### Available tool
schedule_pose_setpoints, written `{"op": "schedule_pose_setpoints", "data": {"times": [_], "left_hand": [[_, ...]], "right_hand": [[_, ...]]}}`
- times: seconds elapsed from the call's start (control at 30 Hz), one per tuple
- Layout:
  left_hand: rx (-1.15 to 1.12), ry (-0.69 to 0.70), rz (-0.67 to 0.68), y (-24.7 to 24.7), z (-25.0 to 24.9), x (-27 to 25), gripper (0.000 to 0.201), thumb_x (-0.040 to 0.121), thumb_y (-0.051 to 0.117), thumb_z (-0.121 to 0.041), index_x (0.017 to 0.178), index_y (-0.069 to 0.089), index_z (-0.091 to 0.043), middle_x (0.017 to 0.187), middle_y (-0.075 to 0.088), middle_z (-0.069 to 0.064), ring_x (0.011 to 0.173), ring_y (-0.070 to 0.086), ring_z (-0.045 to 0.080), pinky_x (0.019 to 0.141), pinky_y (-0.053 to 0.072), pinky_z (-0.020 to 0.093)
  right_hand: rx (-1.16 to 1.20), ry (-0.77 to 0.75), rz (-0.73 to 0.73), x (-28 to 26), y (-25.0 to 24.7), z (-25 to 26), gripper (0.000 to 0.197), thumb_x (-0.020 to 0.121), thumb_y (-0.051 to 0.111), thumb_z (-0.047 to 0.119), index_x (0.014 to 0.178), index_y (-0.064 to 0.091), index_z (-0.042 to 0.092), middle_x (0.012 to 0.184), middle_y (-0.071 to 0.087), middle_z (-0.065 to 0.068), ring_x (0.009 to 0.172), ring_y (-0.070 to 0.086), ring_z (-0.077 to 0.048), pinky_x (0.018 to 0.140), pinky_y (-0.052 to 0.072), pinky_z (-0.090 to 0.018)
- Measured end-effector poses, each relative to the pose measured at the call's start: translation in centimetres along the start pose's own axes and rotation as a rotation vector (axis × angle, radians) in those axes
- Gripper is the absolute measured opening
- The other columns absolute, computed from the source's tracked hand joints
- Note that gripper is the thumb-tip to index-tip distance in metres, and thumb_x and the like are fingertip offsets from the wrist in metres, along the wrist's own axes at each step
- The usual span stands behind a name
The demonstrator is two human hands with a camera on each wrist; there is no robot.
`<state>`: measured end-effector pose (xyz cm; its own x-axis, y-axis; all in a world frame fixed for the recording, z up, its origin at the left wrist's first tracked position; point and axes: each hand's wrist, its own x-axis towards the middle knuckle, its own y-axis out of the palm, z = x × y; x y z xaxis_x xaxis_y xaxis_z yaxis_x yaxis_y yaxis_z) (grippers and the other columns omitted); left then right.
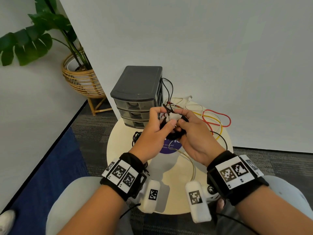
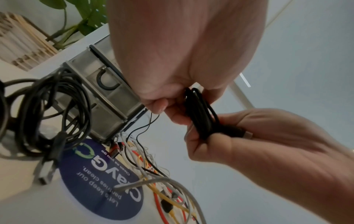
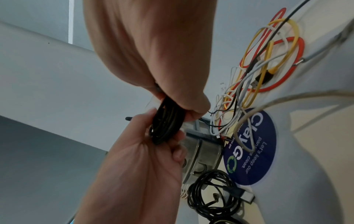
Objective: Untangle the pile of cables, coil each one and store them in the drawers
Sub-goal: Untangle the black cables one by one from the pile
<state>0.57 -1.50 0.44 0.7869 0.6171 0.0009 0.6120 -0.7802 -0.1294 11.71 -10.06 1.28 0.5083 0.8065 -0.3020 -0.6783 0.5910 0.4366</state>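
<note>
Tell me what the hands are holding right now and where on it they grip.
Both hands hold one black cable bundle wound into loops: the left hand grips one end of the loops, the right hand the other end, near its plug.

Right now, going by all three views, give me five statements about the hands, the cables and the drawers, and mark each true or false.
1. Both the left hand and the right hand grip the same black cable bundle. True.
2. The top drawer of the drawer unit is pulled fully open. False: all three drawers look pushed in.
3. A second black cable coil lies on the round table, in no hand. True.
4. The red cable is held in the right hand. False: it lies on the table with the yellow cable and the white ones.
5. The tangle lies left of the drawer unit in the head view. False: it lies to its right.
</note>
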Motion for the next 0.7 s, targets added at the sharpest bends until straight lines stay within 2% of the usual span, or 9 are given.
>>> {"op": "schedule_pose_setpoints", "data": {"times": [0.07, 0.1, 0.2, 0.27, 0.37, 0.5, 0.57, 0.63, 0.7], "left_hand": [[-0.062, -0.065, 0.016, -0.1, 0.1, 0.1, 0.029, 0.105, 0.053, -0.028, 0.134, 0.051, -0.025, 0.116, 0.069, 0.008, 0.109, 0.068, 0.023, 0.096, 0.055, 0.041], [-0.12, -0.093, 0.026, -0.2, 0.2, 0.2, 0.031, 0.101, 0.052, -0.028, 0.132, 0.057, -0.026, 0.116, 0.07, 0.008, 0.107, 0.066, 0.025, 0.089, 0.053, 0.041], [-0.248, -0.132, 0.053, -0.8, 0.2, 0.2, 0.043, 0.094, 0.046, -0.007, 0.134, 0.06, -0.016, 0.115, 0.071, 0.012, 0.098, 0.063, 0.026, 0.072, 0.052, 0.031], [-0.217, -0.103, 0.094, -1.0, 0.3, -0.4, 0.05, 0.098, 0.045, 0.01, 0.14, 0.056, -0.014, 0.125, 0.068, 0.019, 0.103, 0.064, 0.026, 0.08, 0.055, 0.03], [-0.175, -0.04, 0.141, -1.1, 0.3, -0.9, 0.052, 0.098, 0.052, 0.01, 0.14, 0.057, -0.021, 0.125, 0.069, 0.019, 0.107, 0.066, 0.025, 0.092, 0.055, 0.034], [-0.122, -0.045, 0.109, -1.0, 0.3, -0.5, 0.054, 0.094, 0.061, 0.01, 0.139, 0.052, -0.02, 0.113, 0.072, 0.019, 0.106, 0.069, 0.029, 0.1, 0.056, 0.044], [-0.053, -0.056, 0.112, -0.8, 0.2, -0.7, 0.054, 0.093, 0.064, 0.009, 0.136, 0.048, -0.019, 0.101, 0.072, 0.016, 0.099, 0.07, 0.028, 0.102, 0.054, 0.049], [0.049, -0.077, 0.138, -0.6, 0.4, -0.9, 0.051, 0.093, 0.066, 0.006, 0.133, 0.048, -0.02, 0.095, 0.072, 0.01, 0.1, 0.071, 0.026, 0.101, 0.055, 0.045], [0.132, -0.088, 0.198, -0.5, 0.5, -1.4, 0.042, 0.093, 0.067, 0.002, 0.128, 0.056, -0.018, 0.096, 0.073, 0.007, 0.1, 0.072, 0.023, 0.098, 0.056, 0.039]], "right_hand": [[0.022, 0.042, -0.015, 0.2, -0.2, 0.1, 0.034, 0.106, 0.038, 0.001, 0.126, 0.059, 0.018, 0.126, 0.062, -0.015, 0.101, 0.063, -0.024, 0.087, 0.059, -0.038], [0.021, 0.06, -0.024, 0.3, -0.3, 0.2, 0.035, 0.106, 0.038, 0.0, 0.126, 0.059, 0.019, 0.129, 0.06, -0.016, 0.108, 0.063, -0.028, 0.087, 0.059, -0.039], [0.03, 0.143, -0.014, 0.2, -0.9, 0.9, 0.038, 0.104, 0.038, -0.002, 0.129, 0.056, 0.021, 0.127, 0.061, -0.021, 0.099, 0.065, -0.032, 0.059, 0.059, -0.033], [0.033, 0.196, -0.004, 0.0, -1.1, 1.3, 0.039, 0.104, 0.038, -0.001, 0.13, 0.055, 0.022, 0.117, 0.065, -0.02, 0.085, 0.067, -0.027, 0.047, 0.05, -0.028], [0.028, 0.234, 0.001, -0.1, -1.2, 1.5, 0.04, 0.104, 0.036, 0.0, 0.133, 0.053, 0.022, 0.108, 0.066, -0.017, 0.073, 0.062, -0.02, 0.049, 0.046, -0.028], [0.12, 0.251, -0.037, 0.0, -1.3, 1.8, 0.041, 0.103, 0.033, -0.004, 0.133, 0.055, 0.014, 0.117, 0.068, -0.023, 0.078, 0.069, -0.026, 0.048, 0.051, -0.03], [0.163, 0.229, -0.083, 0.1, -1.3, 2.0, 0.042, 0.101, 0.03, -0.007, 0.133, 0.054, 0.007, 0.114, 0.069, -0.022, 0.088, 0.072, -0.032, 0.058, 0.06, -0.041], [0.228, 0.195, -0.138, 0.2, -1.4, 2.3, 0.045, 0.099, 0.029, -0.01, 0.136, 0.051, 0.004, 0.123, 0.065, -0.025, 0.101, 0.07, -0.037, 0.074, 0.06, -0.051], [0.319, 0.142, -0.202, 0.4, -1.6, 3.1, 0.048, 0.097, 0.03, -0.015, 0.133, 0.049, 0.009, 0.122, 0.061, -0.024, 0.088, 0.071, -0.032, 0.071, 0.055, -0.049]]}}
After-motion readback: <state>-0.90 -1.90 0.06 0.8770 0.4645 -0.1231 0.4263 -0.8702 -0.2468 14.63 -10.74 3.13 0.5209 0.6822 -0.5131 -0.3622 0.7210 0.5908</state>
